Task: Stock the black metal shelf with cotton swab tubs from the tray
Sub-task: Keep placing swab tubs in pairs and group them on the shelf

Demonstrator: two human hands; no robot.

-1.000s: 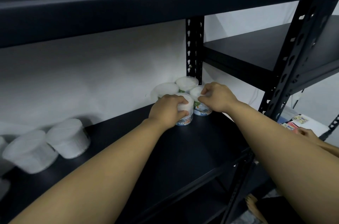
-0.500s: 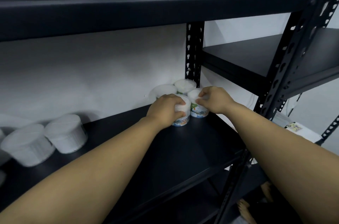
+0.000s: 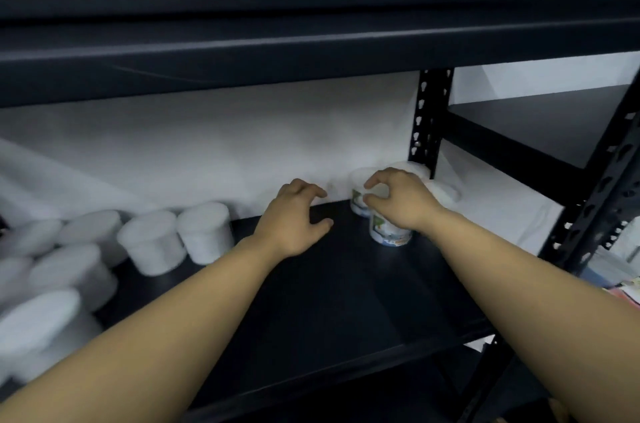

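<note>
A bunch of tubs (image 3: 389, 232) stands at the shelf's (image 3: 346, 301) back right corner, by the post (image 3: 427, 124). More tubs (image 3: 204, 232) sit along the left side, well apart.

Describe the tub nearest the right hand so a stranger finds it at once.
Find the black upright post at the shelf's back right. A cluster of tubs sits at its foot. The front tub stands nearest the shelf's edge, printed label showing, under the right hand.

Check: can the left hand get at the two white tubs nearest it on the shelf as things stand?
Probably yes. The left hand holds nothing, its fingers loosely spread above the black shelf. The two nearest white tubs stand upright to its left, with only bare shelf between. The right hand is over by the labelled tubs, out of the way.
</note>
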